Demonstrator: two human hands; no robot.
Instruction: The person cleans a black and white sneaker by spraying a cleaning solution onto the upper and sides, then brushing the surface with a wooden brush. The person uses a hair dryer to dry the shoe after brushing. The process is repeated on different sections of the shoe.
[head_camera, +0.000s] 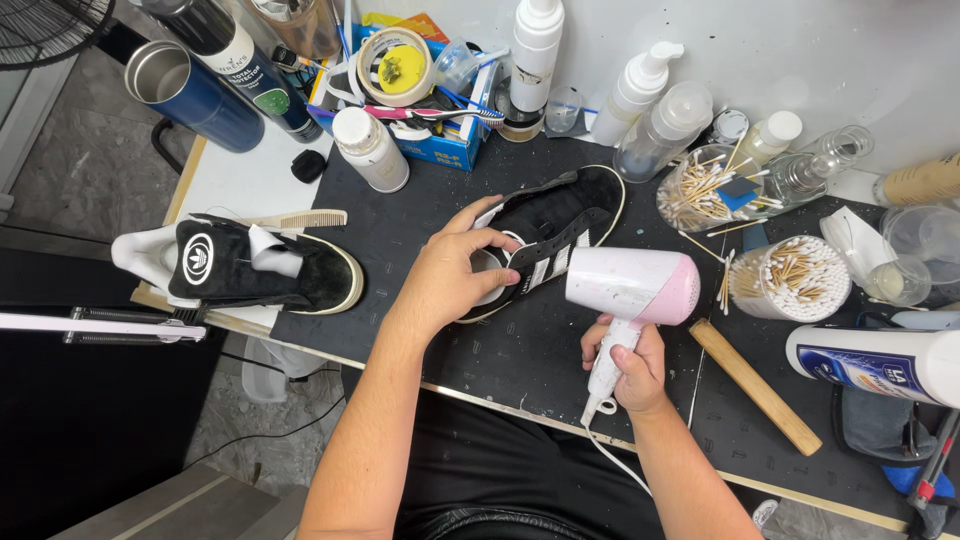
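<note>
My left hand (452, 272) grips the heel end of a black sneaker with white stripes (555, 225), which lies on its side on the black mat (400, 240). My right hand (632, 368) holds a white and pink hair dryer (630, 288) by its handle, its nozzle pointing left at the shoe's side. The dryer's white cord (612, 455) hangs down towards my lap. A second black sneaker (262, 270) with a white tongue rests at the left end of the table, apart from both hands.
A comb (305, 219) lies behind the left sneaker. Spray bottles (640, 92), cans (190, 95), a blue box of tools (440, 140) and tubs of cotton swabs (795, 280) crowd the back and right. A wooden stick (755, 385) and a white tube (880, 362) lie at right.
</note>
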